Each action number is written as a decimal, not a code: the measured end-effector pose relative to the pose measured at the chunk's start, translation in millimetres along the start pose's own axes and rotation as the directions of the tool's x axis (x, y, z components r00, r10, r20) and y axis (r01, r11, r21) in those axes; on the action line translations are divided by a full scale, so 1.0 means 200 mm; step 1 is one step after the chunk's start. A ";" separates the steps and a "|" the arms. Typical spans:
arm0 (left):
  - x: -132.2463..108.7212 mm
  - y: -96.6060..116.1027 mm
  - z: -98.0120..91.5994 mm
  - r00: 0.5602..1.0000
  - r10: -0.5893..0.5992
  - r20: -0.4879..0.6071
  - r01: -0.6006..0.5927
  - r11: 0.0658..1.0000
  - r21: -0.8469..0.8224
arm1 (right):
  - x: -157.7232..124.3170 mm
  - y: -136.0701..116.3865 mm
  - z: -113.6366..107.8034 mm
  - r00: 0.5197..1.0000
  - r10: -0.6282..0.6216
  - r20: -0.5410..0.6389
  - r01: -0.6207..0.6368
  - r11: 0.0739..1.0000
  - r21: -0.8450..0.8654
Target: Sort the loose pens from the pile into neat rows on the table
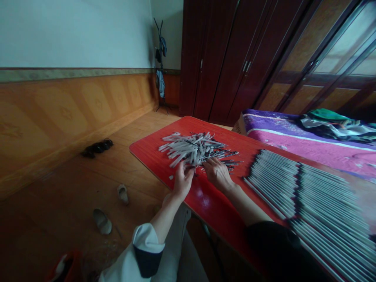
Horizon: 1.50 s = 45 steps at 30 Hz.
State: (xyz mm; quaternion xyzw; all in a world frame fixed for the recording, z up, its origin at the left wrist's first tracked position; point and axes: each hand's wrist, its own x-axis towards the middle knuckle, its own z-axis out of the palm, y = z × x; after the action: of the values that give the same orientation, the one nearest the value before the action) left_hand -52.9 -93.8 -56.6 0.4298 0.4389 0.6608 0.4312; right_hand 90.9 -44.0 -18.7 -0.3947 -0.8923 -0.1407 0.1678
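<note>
A loose heap of whitish strips and thin black sticks [190, 147] lies on the red table [202, 199]. At the heap's near edge, my left hand [183, 182] is closed, thumb and fingers pinched around a small dark piece too blurred to name. My right hand [217, 174] reaches over the table beside it, palm down, with its fingers curled at the heap's near side. Its fingertips are partly hidden, so what they grip cannot be made out. To the right lie neat rows of long pale rods with black ends [273, 176].
A bed with a purple and pink cover [282, 135] stands beyond the table, with folded cloth [337, 121] on it. Dark wardrobes [217, 58] and a coat stand [161, 58] are behind. Slippers [102, 221] and a dark item [97, 148] lie on the floor at left.
</note>
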 end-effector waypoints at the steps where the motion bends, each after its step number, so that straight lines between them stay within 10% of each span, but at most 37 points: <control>1: 0.00 -0.01 0.00 1.000 0.007 -0.016 -0.007 1.000 0.026 | -0.01 0.02 0.02 1.000 0.004 0.003 -0.004 1.000 -0.028; 5: 0.06 0.02 -0.02 0.990 0.138 -0.025 -0.122 0.935 0.332 | -0.06 0.09 0.06 1.000 0.020 0.024 -0.018 0.998 -0.068; 11: 0.30 0.11 -0.10 0.926 0.374 0.055 -0.209 0.385 0.899 | -0.07 0.11 0.08 0.994 0.108 -0.027 -0.109 0.994 -0.020; 16: 0.40 0.10 -0.15 0.911 0.314 0.267 -0.290 0.030 0.956 | -0.06 0.08 0.07 0.982 0.132 -0.135 -0.132 0.991 0.011; 22: 0.40 0.09 -0.14 0.904 0.283 0.321 -0.315 -0.068 0.947 | -0.08 0.10 0.07 0.973 0.121 -0.196 -0.110 0.992 0.065; 27: 0.33 0.12 -0.13 0.891 0.373 0.258 -0.308 0.079 0.948 | -0.09 0.11 0.08 0.965 0.121 -0.231 -0.099 0.990 0.102; 32: 0.19 0.13 -0.10 0.885 0.464 -0.031 -0.263 0.555 0.789 | -0.09 0.09 0.06 0.966 0.104 -0.238 -0.082 0.991 0.103; 35: 0.11 0.11 -0.05 0.919 0.350 -0.181 -0.251 0.874 0.417 | -0.08 0.05 0.04 0.967 0.121 -0.223 -0.085 0.983 0.164; 39: 0.04 0.07 -0.01 0.956 0.110 -0.272 -0.103 0.994 0.040 | -0.06 -0.02 0.02 0.973 0.167 -0.159 -0.097 0.922 0.375; 42: 0.02 0.04 -0.01 0.937 0.002 -0.348 -0.040 0.994 -0.101 | -0.05 -0.07 0.01 0.967 0.255 -0.014 -0.183 0.730 0.658; 45: 0.02 0.04 -0.02 0.919 -0.016 -0.395 -0.064 0.980 -0.187 | -0.04 -0.09 -0.01 0.931 0.205 0.302 -0.355 0.315 0.880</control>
State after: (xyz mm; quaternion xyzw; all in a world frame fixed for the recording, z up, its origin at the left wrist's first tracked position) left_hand -59.2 -93.5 -49.3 0.2486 0.4440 0.7791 0.3661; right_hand 82.8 -61.4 -22.5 -0.3892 -0.7426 0.4407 0.3205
